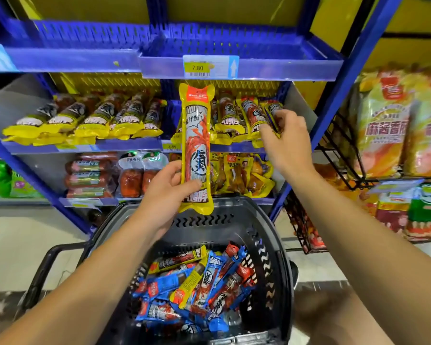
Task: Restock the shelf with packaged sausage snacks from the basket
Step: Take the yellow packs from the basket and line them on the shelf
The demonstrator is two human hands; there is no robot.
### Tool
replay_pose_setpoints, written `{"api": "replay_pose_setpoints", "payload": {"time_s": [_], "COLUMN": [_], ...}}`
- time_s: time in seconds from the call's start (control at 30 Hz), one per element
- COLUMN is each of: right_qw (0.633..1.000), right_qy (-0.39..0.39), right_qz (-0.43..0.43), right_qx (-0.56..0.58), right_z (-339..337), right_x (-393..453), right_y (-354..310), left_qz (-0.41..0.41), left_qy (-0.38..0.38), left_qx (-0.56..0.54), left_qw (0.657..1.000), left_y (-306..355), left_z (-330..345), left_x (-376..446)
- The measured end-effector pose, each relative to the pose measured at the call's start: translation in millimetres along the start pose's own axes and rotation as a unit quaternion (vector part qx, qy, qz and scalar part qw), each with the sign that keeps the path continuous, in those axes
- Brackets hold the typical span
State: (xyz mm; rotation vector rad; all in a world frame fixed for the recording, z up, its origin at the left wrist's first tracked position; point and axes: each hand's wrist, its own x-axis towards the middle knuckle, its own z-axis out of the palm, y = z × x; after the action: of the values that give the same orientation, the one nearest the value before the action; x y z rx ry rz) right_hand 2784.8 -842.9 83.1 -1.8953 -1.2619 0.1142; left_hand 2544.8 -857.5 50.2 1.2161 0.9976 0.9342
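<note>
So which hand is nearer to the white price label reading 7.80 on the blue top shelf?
Left. The left hand is almost straight below the white price label, holding a yellow sausage pack upright beneath it; the right hand is lower right.

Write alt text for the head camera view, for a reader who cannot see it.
A person's left hand holds a yellow sausage pack upright before a blue shelf, while the right hand grips a pack in the shelf row. Below sits a black basket of yellow and blue packs.

Upright yellow sausage pack (196, 148) before the stocked shelf (125, 145), blue and yellow packs (197, 282) in black basket (274, 235).
</note>
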Motion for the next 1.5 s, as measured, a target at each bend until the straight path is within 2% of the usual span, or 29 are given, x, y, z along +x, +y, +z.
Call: {"api": "replay_pose_setpoints", "payload": {"time_s": [0.1, 0.17, 0.3, 0.57, 0.67, 0.77, 0.83, 1.03, 1.13, 1.23, 1.33, 1.5], "right_qw": [0.984, 0.965, 0.941, 0.944, 0.963, 0.990, 0.991, 0.957, 0.918, 0.907, 0.920, 0.938], "right_qy": [0.013, 0.004, -0.038, -0.071, -0.072, -0.066, -0.091, -0.137, -0.140, -0.088, -0.048, -0.011], "right_qz": [-0.149, -0.195, -0.191, -0.158, -0.151, -0.115, -0.069, 0.031, 0.088, 0.105, 0.107, 0.161], "right_qx": [-0.101, -0.174, -0.278, -0.280, -0.213, -0.043, 0.065, 0.255, 0.361, 0.397, 0.373, 0.307], "right_z": [-1, 3, 14, 18, 8, -4, -7, -8, -9, -18, -32, -44], "right_x": [-27, -33, -23, -4, -13, -44, -73, -127, -138, -139, -135, -116], "right_y": [11, 21, 31, 21, 16, 6, 1, 3, 6, 14, 27, 56], "left_qz": [-0.003, -0.004, -0.003, -0.005, -0.005, 0.000, 0.001, 0.018, 0.031, 0.080, 0.123, 0.230], "left_qy": [0.001, 0.001, -0.001, 0.001, -0.003, -0.015, -0.027, -0.062, -0.095, -0.132, -0.103, -0.044], "left_qx": [-0.004, -0.001, 0.003, 0.018, 0.026, 0.028, 0.019, 0.047, 0.083, 0.155, 0.276, 0.449], "left_qw": [1.000, 1.000, 1.000, 1.000, 1.000, 1.000, 0.999, 0.997, 0.991, 0.976, 0.947, 0.862], "left_y": [-2, -3, -3, 0, 0, 3, 6, 5, 1, 7, 17, 27], "left_z": [0, 1, 2, 3, 5, 12, 20, 56, 71, 83, 86, 73], "left_x": [2, 2, 2, -1, -3, -3, -3, -3, -4, -5, 0, 18]}}
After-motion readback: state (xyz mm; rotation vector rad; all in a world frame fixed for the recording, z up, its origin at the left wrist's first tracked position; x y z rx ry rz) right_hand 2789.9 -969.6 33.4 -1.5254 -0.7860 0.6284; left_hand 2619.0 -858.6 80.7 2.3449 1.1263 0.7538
